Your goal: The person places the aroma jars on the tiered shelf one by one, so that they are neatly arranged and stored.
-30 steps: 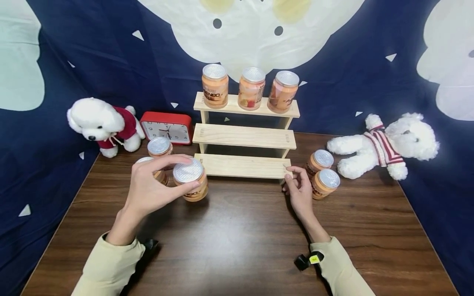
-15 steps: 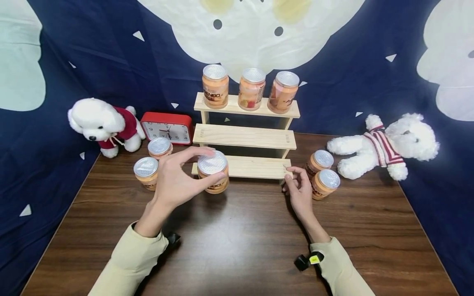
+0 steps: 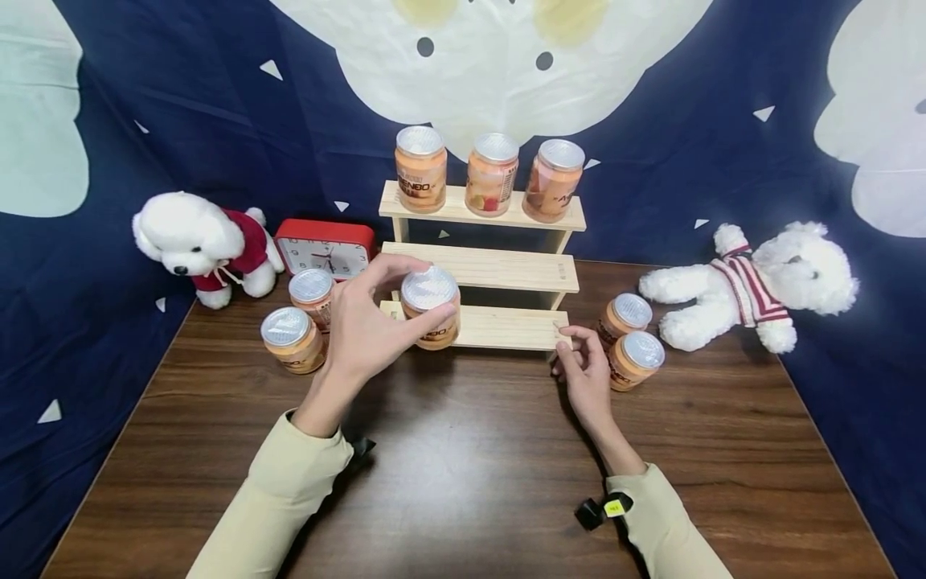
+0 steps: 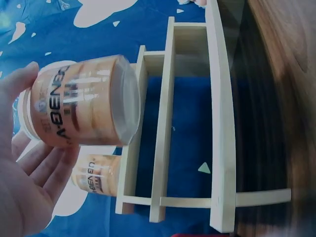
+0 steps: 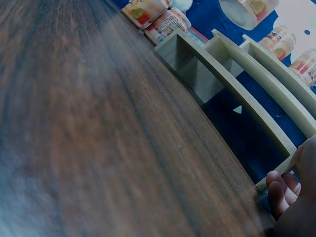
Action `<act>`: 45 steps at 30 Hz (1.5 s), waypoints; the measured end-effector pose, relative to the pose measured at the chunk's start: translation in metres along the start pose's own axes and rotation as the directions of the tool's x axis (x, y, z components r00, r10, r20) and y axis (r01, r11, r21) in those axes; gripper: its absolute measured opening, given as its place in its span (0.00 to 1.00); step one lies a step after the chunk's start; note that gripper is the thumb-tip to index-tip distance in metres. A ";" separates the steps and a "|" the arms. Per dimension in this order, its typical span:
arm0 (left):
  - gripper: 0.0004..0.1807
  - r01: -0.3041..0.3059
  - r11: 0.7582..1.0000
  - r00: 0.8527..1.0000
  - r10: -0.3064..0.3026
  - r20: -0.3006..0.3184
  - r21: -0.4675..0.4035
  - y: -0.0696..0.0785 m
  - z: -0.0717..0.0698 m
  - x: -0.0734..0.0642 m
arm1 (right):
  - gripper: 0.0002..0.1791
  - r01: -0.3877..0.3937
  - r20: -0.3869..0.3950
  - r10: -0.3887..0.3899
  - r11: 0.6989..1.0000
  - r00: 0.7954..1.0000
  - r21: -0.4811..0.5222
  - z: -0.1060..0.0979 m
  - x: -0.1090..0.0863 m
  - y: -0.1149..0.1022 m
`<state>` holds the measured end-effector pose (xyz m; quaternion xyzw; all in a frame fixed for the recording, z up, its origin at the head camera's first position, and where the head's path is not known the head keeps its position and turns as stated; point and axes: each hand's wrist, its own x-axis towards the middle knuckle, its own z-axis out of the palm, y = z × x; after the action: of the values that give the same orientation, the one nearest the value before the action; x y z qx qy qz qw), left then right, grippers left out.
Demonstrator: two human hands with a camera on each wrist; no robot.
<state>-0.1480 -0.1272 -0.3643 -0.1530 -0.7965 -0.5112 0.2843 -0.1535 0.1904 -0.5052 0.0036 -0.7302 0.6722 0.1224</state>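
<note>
Left hand: thumb and fingers are spread to the width of a jar and curve around it; the left hand (image 3: 365, 330) grips it near the lid.
Held jar: the orange-labelled jar (image 3: 430, 312), with a silvery lid and dark lettering, is held aloft, roughly upright, in front of the left part of the rack; the left wrist view shows its base hanging free.
Right hand: the fingers of the right hand (image 3: 587, 376) are bent in, and with the thumb they pinch the right end of the rack's lowest tier.
Rack: the wooden rack (image 3: 499, 268) has three stepped tiers and stands toward the back of the table.
Top tier: three similar jars stand upright in a row with gaps between them, a left jar (image 3: 421, 175), a middle jar (image 3: 491, 181) and a right jar (image 3: 553, 186).
Table jars, left: a front jar (image 3: 295, 347) and a rear jar (image 3: 313, 296) stand close together beside the left hand.
Table jars, right: a near jar (image 3: 633, 366) and a far jar (image 3: 620, 318) stand just beyond the right hand.
Clock: a red clock (image 3: 329, 227) stands left of the rack.
Plush toys: a white plush dog (image 3: 190, 233) in a dark red top sits at left; a white plush toy (image 3: 755, 281) in a striped sweater lies at right.
Surroundings: dark brown wood-grain table (image 3: 463, 474), navy patterned curtain (image 3: 304, 121) behind.
</note>
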 end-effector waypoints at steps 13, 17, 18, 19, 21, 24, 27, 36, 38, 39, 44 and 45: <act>0.32 -0.021 0.997 0.996 0.014 -0.086 -0.079 -0.002 0.019 0.024 | 0.13 0.001 0.002 -0.001 1.000 1.000 0.000 0.000 0.000 0.000; 0.31 -0.023 0.997 0.995 0.015 -0.096 -0.080 -0.006 0.024 0.028 | 0.13 0.004 0.000 -0.004 1.000 1.000 0.005 0.000 0.000 0.001; 0.31 -0.021 0.997 0.995 0.013 -0.100 -0.079 -0.007 0.025 0.029 | 0.13 0.004 -0.001 -0.004 1.000 1.000 0.005 0.000 0.000 0.001; 0.31 -0.017 0.997 0.994 0.009 -0.105 -0.079 -0.008 0.026 0.030 | 0.13 0.004 -0.002 -0.004 1.000 1.000 0.006 0.000 0.000 0.001; 0.31 -0.011 0.997 0.993 0.002 -0.116 -0.077 -0.011 0.028 0.031 | 0.12 0.004 -0.002 -0.004 1.000 1.000 0.005 0.000 0.000 0.001; 0.31 0.000 0.997 0.992 -0.010 -0.123 -0.074 -0.016 0.031 0.032 | 0.12 0.003 -0.002 -0.003 1.000 1.000 0.004 0.000 0.001 0.001; 0.31 0.014 0.997 0.992 -0.023 -0.127 -0.075 -0.021 0.034 0.033 | 0.12 0.001 -0.001 -0.001 1.000 1.000 0.005 0.000 0.001 0.001; 0.30 0.035 0.994 0.988 -0.051 -0.149 -0.106 -0.028 0.043 0.035 | 0.12 0.014 0.000 -0.014 1.000 1.000 0.004 0.001 0.002 0.000; 0.29 0.044 0.992 0.987 -0.061 -0.149 -0.115 -0.029 0.046 0.036 | 0.13 0.011 -0.001 -0.011 1.000 1.000 0.004 0.001 0.002 0.000; 0.28 0.049 0.992 0.987 -0.067 -0.149 -0.118 -0.030 0.047 0.037 | 0.13 0.008 -0.001 -0.008 1.000 1.000 0.004 0.001 0.001 0.000; 0.25 0.081 0.986 0.981 -0.105 -0.163 -0.145 -0.034 0.057 0.040 | 0.13 0.002 -0.002 -0.002 1.000 1.000 0.009 0.001 0.001 0.000; 0.25 0.084 0.984 0.979 -0.110 -0.170 -0.154 -0.034 0.059 0.040 | 0.13 0.004 -0.002 -0.004 1.000 1.000 0.008 0.001 0.001 0.001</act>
<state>-0.2159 -0.0908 -0.3834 -0.0881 -0.7349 -0.5931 0.3168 -0.1545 0.1899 -0.5056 0.0050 -0.7274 0.6749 0.1242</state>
